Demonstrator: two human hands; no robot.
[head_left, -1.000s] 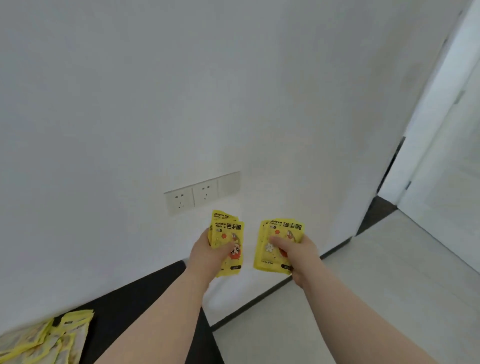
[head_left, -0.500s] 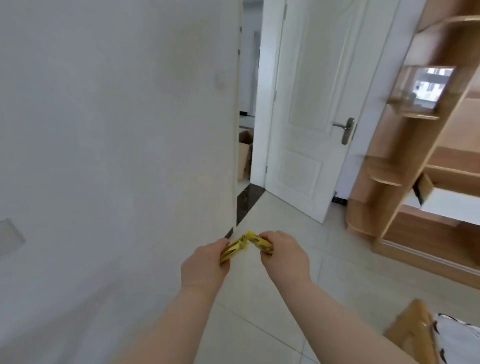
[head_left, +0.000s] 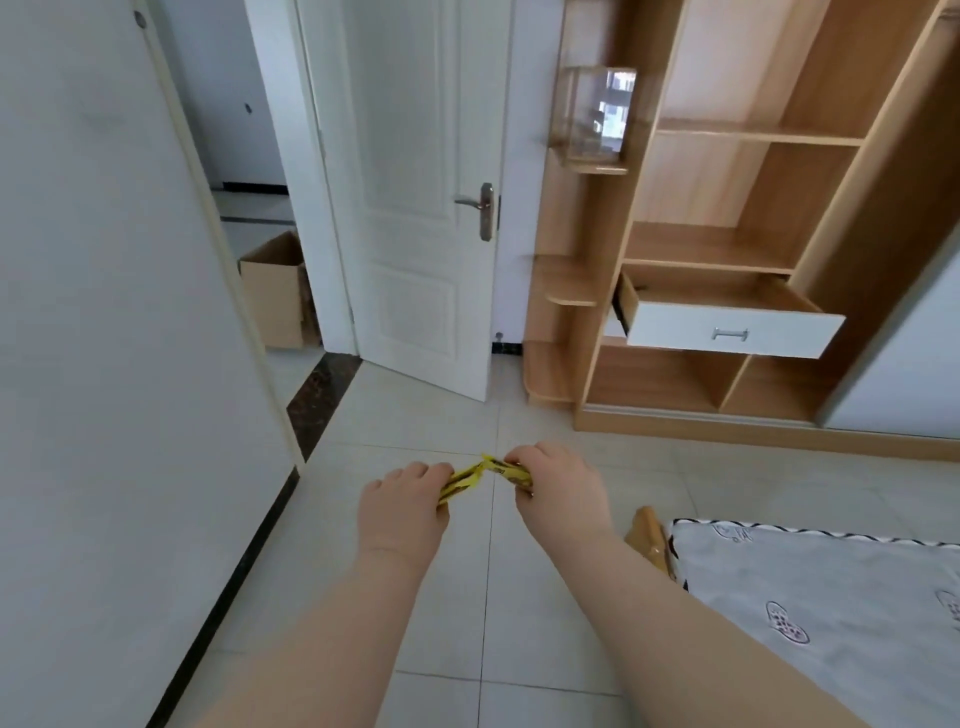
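My left hand (head_left: 402, 506) grips a small stack of yellow packets (head_left: 460, 480), seen edge-on above the tiled floor. My right hand (head_left: 558, 491) grips another stack of yellow packets (head_left: 511, 472). The two stacks meet at their inner edges between the hands, forming a shallow peak. Both hands are held out in front of me at about the same height, backs up, and the packets' printed faces are hidden.
A white wall (head_left: 114, 364) runs along the left. Ahead stand a white door (head_left: 415, 218), a cardboard box (head_left: 278, 293) in the doorway, and a wooden wardrobe (head_left: 727, 234) with an open white drawer (head_left: 727, 325). A bed corner (head_left: 810, 587) lies at lower right.
The view has swung right from the wall with sockets to the room. The two packet stacks, held apart and face-on before, are now tilted flat and touching at their inner edges.
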